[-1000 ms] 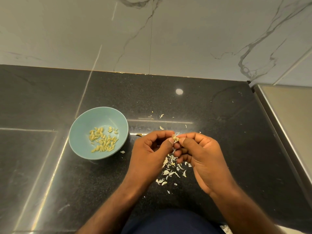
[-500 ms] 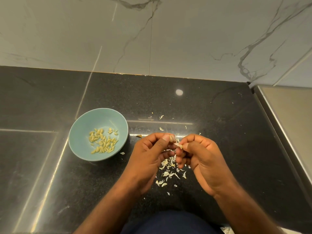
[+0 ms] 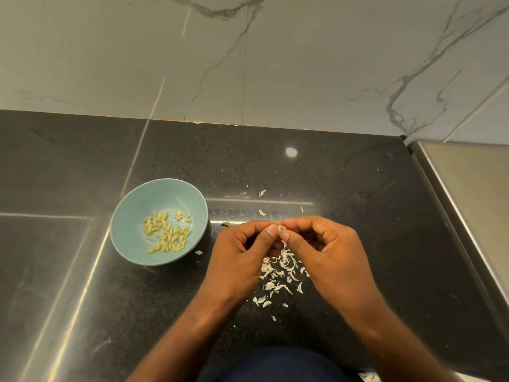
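You're pinching one seed (image 3: pixel 281 229) between both hands: left hand (image 3: pixel 242 260) thumb and forefinger curling onto it from one side, right hand (image 3: pixel 327 257) thumb and forefinger closing on it from the other, tips nearly touching. The remaining fingers are tucked in, holding nothing I can see. The seed is sitting in the air above the countertop (image 3: pixel 371 221), over the far edge of the husk pile (image 3: pixel 281 271). Your fingertips are covering most of it, so I can't tell which way its long axis is running or whether the shell is splitting yet. Looks like you're working the hull off. The bowl (image 3: pixel 137 205) with the peeled kernels (image 3: pixel 166 232) is lying left of the pinch, near your left hand and well apart from the right, so I'd judge the left as the nearer carrier for the drop: husk going straight down, kernel going left. Stray flakes (image 3: pixel 262 212) are lying just beyond your knuckles. The steel surface (image 3: pixel 473 194) at far right isn't involved.
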Demonstrator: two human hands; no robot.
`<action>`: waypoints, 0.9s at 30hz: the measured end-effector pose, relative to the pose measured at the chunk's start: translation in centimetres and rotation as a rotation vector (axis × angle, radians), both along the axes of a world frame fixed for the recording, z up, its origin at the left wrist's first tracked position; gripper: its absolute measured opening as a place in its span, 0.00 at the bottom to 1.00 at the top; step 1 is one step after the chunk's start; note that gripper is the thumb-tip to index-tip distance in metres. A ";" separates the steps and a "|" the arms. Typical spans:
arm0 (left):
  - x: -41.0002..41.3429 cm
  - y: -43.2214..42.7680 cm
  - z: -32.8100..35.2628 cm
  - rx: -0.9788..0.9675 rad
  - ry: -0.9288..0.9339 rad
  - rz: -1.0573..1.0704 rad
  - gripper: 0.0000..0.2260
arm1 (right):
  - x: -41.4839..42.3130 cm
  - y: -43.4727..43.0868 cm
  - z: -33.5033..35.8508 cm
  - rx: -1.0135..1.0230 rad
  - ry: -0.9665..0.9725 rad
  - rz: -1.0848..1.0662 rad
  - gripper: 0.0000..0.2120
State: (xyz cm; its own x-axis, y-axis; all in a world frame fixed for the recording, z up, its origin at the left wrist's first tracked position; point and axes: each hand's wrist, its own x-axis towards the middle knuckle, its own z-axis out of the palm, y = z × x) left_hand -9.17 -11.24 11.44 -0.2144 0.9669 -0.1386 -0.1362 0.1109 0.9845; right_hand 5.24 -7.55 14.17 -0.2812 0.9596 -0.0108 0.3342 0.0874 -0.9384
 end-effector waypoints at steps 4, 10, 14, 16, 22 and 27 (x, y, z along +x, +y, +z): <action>0.0 0.0 0.1 -0.002 -0.012 0.056 0.08 | -0.2 -0.4 0.2 0.043 0.032 0.005 0.03; -0.2 0.0 0.0 -0.035 -0.180 0.073 0.08 | 0.6 0.2 -0.2 0.080 -0.132 -0.046 0.12; 0.0 0.0 0.0 -0.009 -0.110 0.089 0.08 | 0.4 0.1 0.4 0.129 -0.174 0.008 0.12; 0.1 -0.1 0.1 0.014 -0.080 0.100 0.08 | 0.2 0.0 0.6 0.107 -0.147 0.029 0.10; 0.2 -0.3 0.6 0.073 -0.002 0.092 0.07 | -0.2 -0.2 0.8 0.119 -0.045 0.011 0.09; -0.1 -0.4 0.8 0.097 0.029 0.096 0.07 | -0.2 -0.3 1.0 0.089 -0.002 0.020 0.04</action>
State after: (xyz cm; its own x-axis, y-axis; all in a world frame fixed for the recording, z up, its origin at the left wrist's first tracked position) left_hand -9.25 -11.64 12.29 -0.3095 0.9501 -0.0381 -0.1133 0.0029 0.9936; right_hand 5.02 -7.88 15.18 -0.3001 0.9510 0.0740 0.3334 0.1773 -0.9259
